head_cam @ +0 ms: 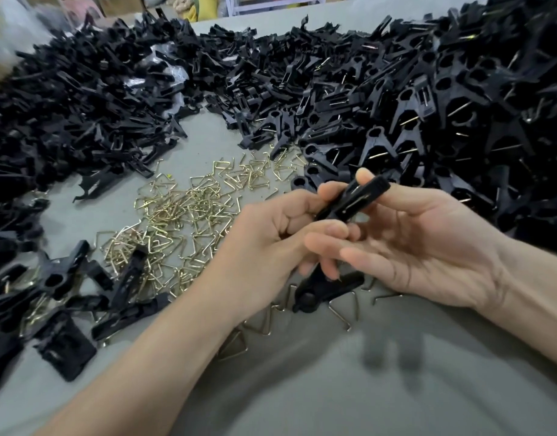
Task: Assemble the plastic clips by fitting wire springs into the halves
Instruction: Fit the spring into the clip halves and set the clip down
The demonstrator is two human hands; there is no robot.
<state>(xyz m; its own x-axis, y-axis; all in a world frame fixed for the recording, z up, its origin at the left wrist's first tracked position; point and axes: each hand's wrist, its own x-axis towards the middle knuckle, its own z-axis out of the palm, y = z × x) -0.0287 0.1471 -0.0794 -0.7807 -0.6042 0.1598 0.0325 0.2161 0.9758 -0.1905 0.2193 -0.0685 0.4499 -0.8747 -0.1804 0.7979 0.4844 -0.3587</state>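
Note:
Both my hands hold one black plastic clip (354,199) above the grey table (302,388). My left hand (271,243) grips its lower end, fingers curled around it. My right hand (422,240) pinches its upper end between thumb and forefinger, the other fingers stretched out below. A thin wire shows along the clip's side. A scatter of brass wire springs (182,221) lies on the table left of my hands. Another black clip piece (321,294) lies on the table under my hands, partly hidden by my fingers.
A high heap of black clips (460,99) fills the right and back. A heap of black clip halves (75,108) covers the left side. More black pieces (50,306) lie at the near left among springs. Boxes and bags stand beyond the table's far edge.

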